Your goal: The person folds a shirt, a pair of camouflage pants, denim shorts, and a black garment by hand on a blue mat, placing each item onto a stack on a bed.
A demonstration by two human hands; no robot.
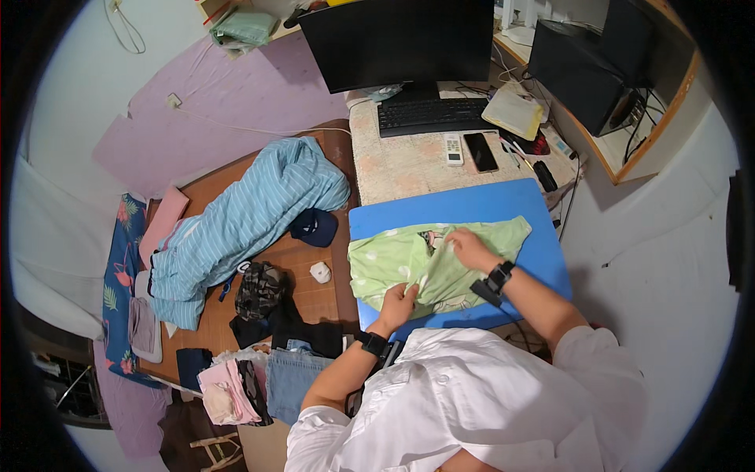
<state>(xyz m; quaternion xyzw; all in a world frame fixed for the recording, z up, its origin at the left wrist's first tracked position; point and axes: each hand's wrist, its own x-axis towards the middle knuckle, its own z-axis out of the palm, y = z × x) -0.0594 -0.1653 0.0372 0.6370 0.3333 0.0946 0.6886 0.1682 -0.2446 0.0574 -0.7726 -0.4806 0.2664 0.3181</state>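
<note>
A light green piece of clothing with pale dots and a small printed figure lies spread and creased across a blue tabletop. At its near edge, my left hand pinches the cloth between thumb and fingers. Farther up and to the right, my right hand has its fingers closed on the cloth near the printed figure. Folds run between the two hands. Each wrist wears a black strapped device.
Behind the blue top stand a monitor, keyboard, white remote and black phone. On the left, a wooden bed bears a striped blue quilt, caps and folded clothes. A shelf edge juts at right.
</note>
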